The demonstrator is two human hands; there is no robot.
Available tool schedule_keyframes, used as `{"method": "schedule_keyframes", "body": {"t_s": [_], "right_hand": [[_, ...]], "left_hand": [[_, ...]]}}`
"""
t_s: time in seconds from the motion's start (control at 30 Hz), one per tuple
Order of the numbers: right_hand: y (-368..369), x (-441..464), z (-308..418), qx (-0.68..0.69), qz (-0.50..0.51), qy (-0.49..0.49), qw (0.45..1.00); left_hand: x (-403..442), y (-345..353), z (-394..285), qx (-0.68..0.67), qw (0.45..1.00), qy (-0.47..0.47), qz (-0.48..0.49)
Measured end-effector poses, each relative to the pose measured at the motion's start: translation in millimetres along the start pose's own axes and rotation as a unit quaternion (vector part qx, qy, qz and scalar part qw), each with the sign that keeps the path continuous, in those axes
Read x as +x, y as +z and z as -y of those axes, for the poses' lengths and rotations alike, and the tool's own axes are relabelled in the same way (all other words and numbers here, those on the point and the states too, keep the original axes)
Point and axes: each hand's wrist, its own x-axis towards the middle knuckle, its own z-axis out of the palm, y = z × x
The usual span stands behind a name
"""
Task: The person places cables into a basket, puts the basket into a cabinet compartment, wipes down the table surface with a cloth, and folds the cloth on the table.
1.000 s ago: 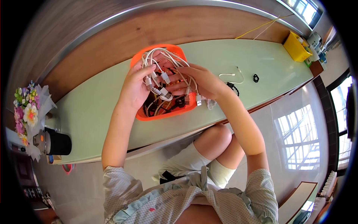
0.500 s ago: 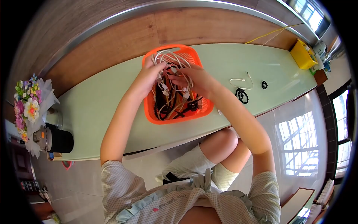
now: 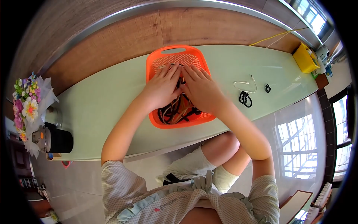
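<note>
An orange plastic basket stands on the pale green table, with black and brown cables coiled inside it. My left hand lies palm down over the cables in the basket, its fingers extended toward the back. Beside it, my right hand rests palm down in the same way, fingertips near those of my left. The white cables are almost wholly hidden under the hands. To the right of the basket lie a thin white cable, a black braided coil and a small black ring-shaped item.
At the left end are a flower bouquet and a black cup. A yellow bin stands at the table's far right corner, near a yellow cord along the wooden back panel.
The bundle of white cables has gone down into the basket, and both hands have gone from holding it to lying flat over the contents. The view has shifted slightly.
</note>
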Motion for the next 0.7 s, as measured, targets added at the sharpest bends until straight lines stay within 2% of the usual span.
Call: {"method": "schedule_keyframes", "body": {"t_s": [0.1,0.23,0.33,0.4,0.43,0.53,0.6,0.7], "right_hand": [[0,-1,3,-0.118,0.065,-0.034,0.990],[4,0,1,-0.070,0.050,-0.020,0.996],[-7,0,-4,0.002,0.026,-0.009,1.000],[-18,-2,-12,0.025,-0.014,-0.016,0.999],[-29,-3,-15,0.087,-0.020,0.005,0.996],[-60,-12,-23,0.253,-0.040,0.067,0.964],[-68,-21,-29,0.338,-0.059,0.104,0.934],[-76,-37,-37,0.394,-0.079,0.145,0.904]], "left_hand": [[4,1,-5,0.053,0.996,-0.024,0.067],[5,-8,-7,0.020,0.995,-0.038,0.093],[-3,-16,-2,-0.080,0.997,0.001,0.013],[-10,-30,-6,-0.131,0.991,-0.022,-0.023],[-15,-39,-11,-0.156,0.986,-0.034,-0.041],[-25,-51,-27,-0.217,0.969,-0.048,-0.108],[-28,-51,-39,-0.210,0.965,-0.024,-0.155],[-29,-52,-65,-0.240,0.953,0.003,-0.185]]}}
